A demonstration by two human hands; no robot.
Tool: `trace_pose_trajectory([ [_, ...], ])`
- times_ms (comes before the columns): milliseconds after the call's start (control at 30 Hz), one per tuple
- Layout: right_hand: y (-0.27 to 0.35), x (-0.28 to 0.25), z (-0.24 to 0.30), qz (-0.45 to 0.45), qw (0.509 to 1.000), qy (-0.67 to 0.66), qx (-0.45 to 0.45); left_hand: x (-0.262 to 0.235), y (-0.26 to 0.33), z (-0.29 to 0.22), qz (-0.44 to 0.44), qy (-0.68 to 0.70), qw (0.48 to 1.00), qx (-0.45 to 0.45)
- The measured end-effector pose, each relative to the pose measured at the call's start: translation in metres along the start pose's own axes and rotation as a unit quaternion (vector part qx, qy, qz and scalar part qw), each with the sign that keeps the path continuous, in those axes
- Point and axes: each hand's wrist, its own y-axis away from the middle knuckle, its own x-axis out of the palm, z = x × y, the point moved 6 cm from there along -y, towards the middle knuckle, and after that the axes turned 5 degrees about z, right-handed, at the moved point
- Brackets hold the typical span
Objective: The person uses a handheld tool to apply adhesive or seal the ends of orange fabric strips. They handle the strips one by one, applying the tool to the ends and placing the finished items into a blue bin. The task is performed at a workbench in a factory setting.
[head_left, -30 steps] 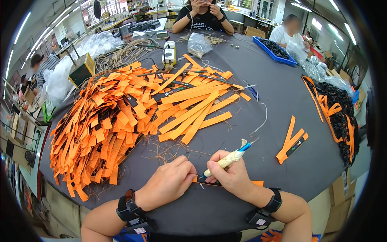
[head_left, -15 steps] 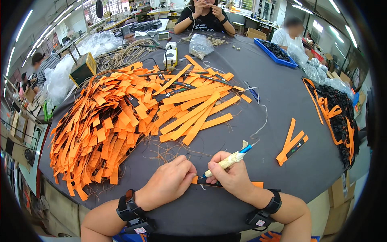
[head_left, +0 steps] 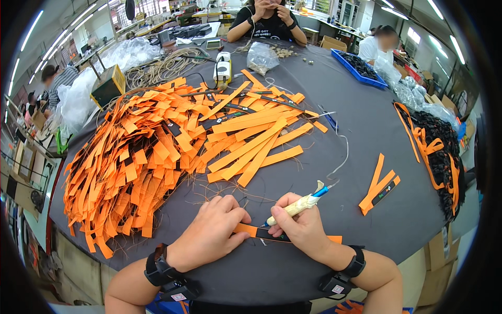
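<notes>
My right hand point(head_left: 299, 225) is closed around a pen-shaped tool point(head_left: 299, 206) wrapped in cream tape, with a blue rear end and a thin cable. The tool's tip points down to the left at an orange webbing strip point(head_left: 246, 228) with a black printed middle section. That strip lies flat near the table's front edge, its right part passing under my right hand. Beside its left end is my left hand point(head_left: 217, 225), thumb and forefinger apart, the orange end showing between them. Whether the left fingers touch the strip is hard to tell.
A big heap of orange strips point(head_left: 141, 162) covers the left of the table; two more strips point(head_left: 379, 191) lie at the right. Black and orange straps point(head_left: 439, 157) are piled at the right edge. Farther back are a blue tray point(head_left: 361, 78), a white-yellow device point(head_left: 223, 68) and a seated person.
My left hand has shifted left and opened from a pinch, baring more of the strip's orange left end. The tool in my right hand has barely moved, slightly up and right.
</notes>
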Motion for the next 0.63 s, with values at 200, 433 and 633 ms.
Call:
trace_pose_trajectory([
  [200,0.0007,0.0004,-0.0011,-0.005,1.0,0.01,0.01,0.0031,-0.0006,0.0025,0.001,-0.002,1.0,0.005],
  [433,0.0002,0.0006,-0.0008,-0.004,1.0,0.02,0.013,0.0031,-0.0003,0.0036,-0.003,-0.001,1.0,0.007],
  [633,0.0,0.0004,-0.0027,-0.002,1.0,0.018,0.012,0.0031,-0.0006,0.0034,0.0,-0.002,1.0,0.009],
])
